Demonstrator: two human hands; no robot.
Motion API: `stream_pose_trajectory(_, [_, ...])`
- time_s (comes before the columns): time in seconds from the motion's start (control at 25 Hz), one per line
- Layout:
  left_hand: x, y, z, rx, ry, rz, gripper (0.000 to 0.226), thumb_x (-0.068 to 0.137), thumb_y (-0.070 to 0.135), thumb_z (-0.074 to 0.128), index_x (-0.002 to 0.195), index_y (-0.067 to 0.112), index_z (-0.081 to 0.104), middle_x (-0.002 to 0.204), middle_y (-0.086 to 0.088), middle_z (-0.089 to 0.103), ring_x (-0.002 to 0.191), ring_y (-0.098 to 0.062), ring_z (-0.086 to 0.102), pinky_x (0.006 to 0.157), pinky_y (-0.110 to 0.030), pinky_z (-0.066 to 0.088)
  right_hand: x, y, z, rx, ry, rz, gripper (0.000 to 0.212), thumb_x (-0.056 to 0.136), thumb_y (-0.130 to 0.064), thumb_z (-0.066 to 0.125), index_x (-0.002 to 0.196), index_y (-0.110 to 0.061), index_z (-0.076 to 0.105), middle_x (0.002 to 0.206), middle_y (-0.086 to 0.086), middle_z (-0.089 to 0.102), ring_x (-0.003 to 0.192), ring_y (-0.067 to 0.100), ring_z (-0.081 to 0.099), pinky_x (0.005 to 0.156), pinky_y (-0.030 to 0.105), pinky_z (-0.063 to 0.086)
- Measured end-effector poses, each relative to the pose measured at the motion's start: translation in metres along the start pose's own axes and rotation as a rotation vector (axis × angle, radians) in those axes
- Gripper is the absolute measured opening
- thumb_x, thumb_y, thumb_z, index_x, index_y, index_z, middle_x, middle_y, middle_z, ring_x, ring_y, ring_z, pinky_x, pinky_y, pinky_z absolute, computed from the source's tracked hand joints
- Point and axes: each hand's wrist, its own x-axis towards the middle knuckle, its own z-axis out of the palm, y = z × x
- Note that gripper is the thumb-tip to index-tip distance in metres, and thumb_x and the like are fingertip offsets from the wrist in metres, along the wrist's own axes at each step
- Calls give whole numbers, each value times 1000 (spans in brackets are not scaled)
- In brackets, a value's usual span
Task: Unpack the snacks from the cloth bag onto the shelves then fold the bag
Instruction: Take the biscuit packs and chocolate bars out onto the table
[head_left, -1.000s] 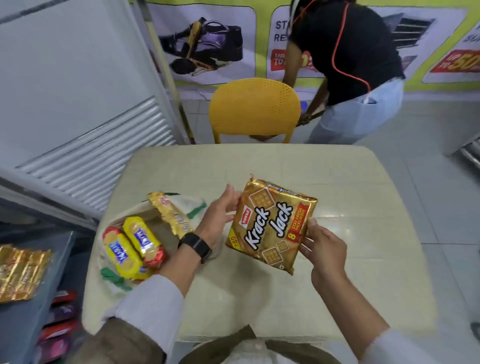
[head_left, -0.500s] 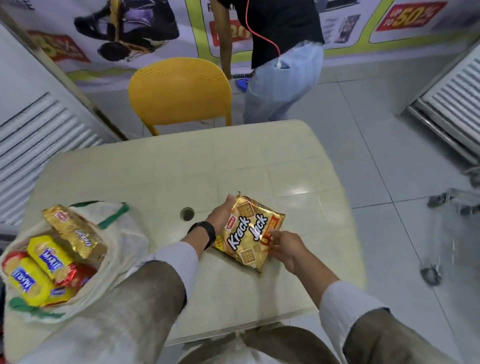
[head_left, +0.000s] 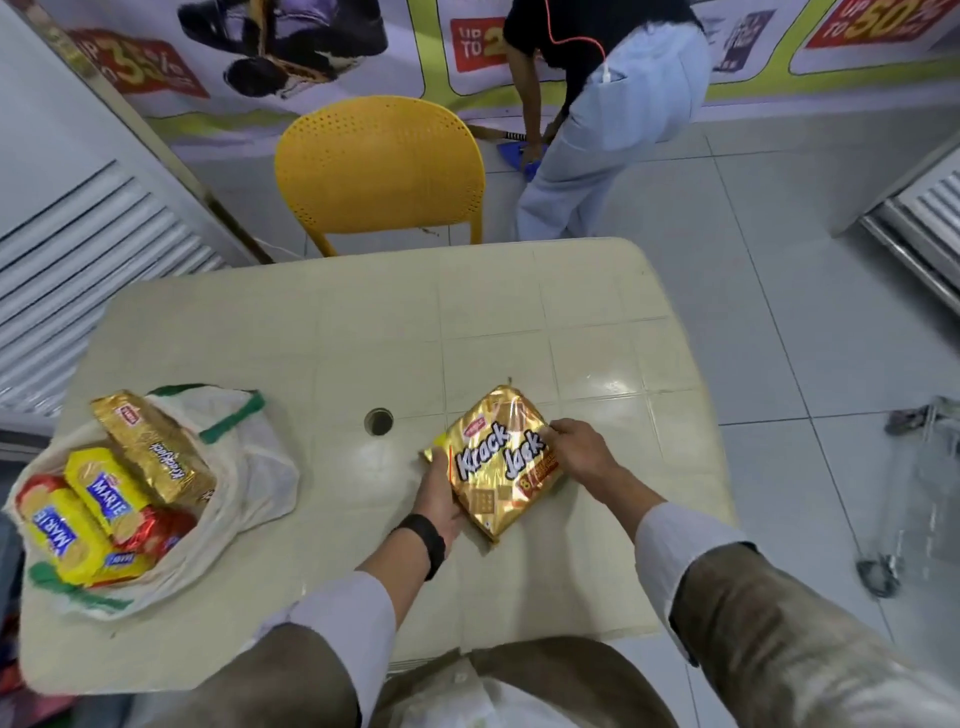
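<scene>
Now Krack Jack pack (head_left: 501, 462) between hands: left hand (head_left: 439, 493) grips left edge, right hand (head_left: 576, 452) right edge

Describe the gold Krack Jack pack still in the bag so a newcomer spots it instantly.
On the cream square table, look to the white cloth bag with green trim at its left edge. The long gold Krack Jack pack juts from its mouth, above two yellow Marie biscuit rolls; unlike the square gold pack in both hands, nobody touches it.

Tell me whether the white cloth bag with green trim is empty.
Not empty. The white cloth bag with green trim lies open, with yellow Marie biscuit packs and a gold Krackjack pack inside.
</scene>
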Motion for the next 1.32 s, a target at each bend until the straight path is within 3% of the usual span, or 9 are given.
stream_pose_trajectory(0.12, [3,46,28,52,-78,166,68,103,65,28,145,19,55,134,-4,70,117,-21,70,101,-39,57,2,7,-13,307,99,99,17,100,-24,57,101,-22,74,114,8,76,105,27,70,99,45,55])
stream_pose_trajectory(0.24, [1,81,49,221,-169,194,74,103,65,22,157,16,38,160,-6,44,149,-24,41,124,-40,29,0,9,-15,499,179,112,19,99,-17,57,109,-24,71,113,1,75,106,22,68,86,36,53])
stream_pose_trajectory(0.32, [-8,89,47,250,-166,146,78,103,65,23,161,14,27,167,-5,32,156,-24,27,126,-40,20,-3,0,-9,476,259,100,27,98,-17,58,122,-20,69,115,0,73,104,23,65,83,34,48])
stream_pose_trajectory(0.48, [-32,78,-20,218,-35,239,61,105,58,31,147,17,49,155,-8,50,139,-22,49,114,-37,36,-7,-41,37,206,480,6,41,96,-20,58,137,-13,61,137,12,63,123,34,59,97,40,45])
stream_pose_trajectory(0.72, [-82,78,-202,94,290,601,17,103,30,57,117,26,66,118,-2,71,103,-15,65,98,-34,49,-44,-148,178,205,-4,-268,23,94,-10,67,110,-23,75,108,-5,74,112,24,69,96,22,52])
stream_pose_trajectory(0.84, [-103,90,-288,-34,296,643,14,103,19,58,109,22,71,105,-5,75,92,-20,71,87,-31,56,-81,-193,250,254,-185,-278,19,92,-7,68,104,-17,78,98,2,75,100,28,73,95,42,59])
stream_pose_trajectory(1.0, [-101,86,-386,-118,506,545,24,101,16,59,122,12,70,114,-12,75,101,-28,70,85,-36,59,-133,-218,324,209,-264,-278,21,83,-11,63,69,-21,75,70,5,75,61,21,71,58,35,61])
stream_pose_trajectory(1.24, [-71,76,-462,-178,682,436,36,100,21,54,135,18,61,134,-10,67,117,-31,64,100,-40,52,-158,-252,409,48,-359,-410,18,92,-4,64,100,-12,79,91,9,76,76,19,68,76,35,57])
stream_pose_trajectory(1.32, [-62,78,-483,-177,642,436,36,103,28,51,136,19,62,135,-7,67,119,-27,63,102,-38,51,-155,-269,437,203,-457,-175,16,92,5,61,98,-5,72,93,26,69,71,24,61,65,35,53])
